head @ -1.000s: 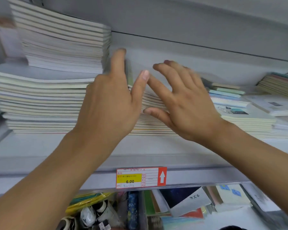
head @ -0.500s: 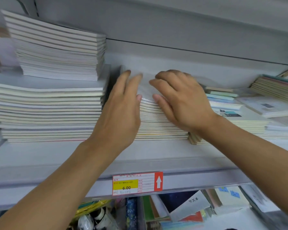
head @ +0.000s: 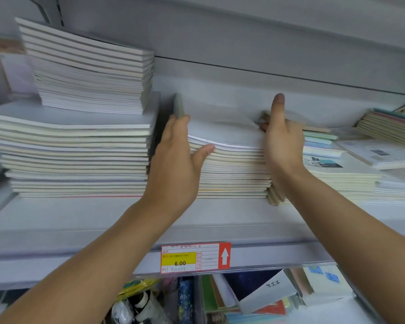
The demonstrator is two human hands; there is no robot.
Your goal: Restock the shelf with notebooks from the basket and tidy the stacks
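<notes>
On the grey metal shelf (head: 56,220), a middle stack of notebooks (head: 232,174) sits between both hands. Its covers are pale and smooth, the page edges cream, and the top sheets bow upward in a soft curve rather than lying flat. The left hand (head: 173,164) is pressed flat against the stack's left side, fingers straight and reaching back along the edge, thumb stretched across the front of the upper notebooks; it curls round nothing. The right hand (head: 282,146) flanks the stack's right side, thumb pointing straight up, while the fingers bend in over the top right corner of the uppermost notebooks; how firmly they grip is hard to tell, since the back of the hand hides them.

Just beside the left hand stands a taller, wider pile of large notebooks (head: 75,160), square-edged with slightly wavy layers, and a second, narrower pile (head: 91,76) rests on top of it, tilted back. To the right of the middle stack lie lower piles with pastel green and blue covers (head: 318,139) and one printed cover (head: 325,163), with more thin books (head: 388,127) near the back corner.

A glossy price label (head: 195,257), yellow and red with a white arrow, reads 6.00 on the shelf's front rail. Below it, assorted stationery (head: 255,298) crowds the lower shelf.
</notes>
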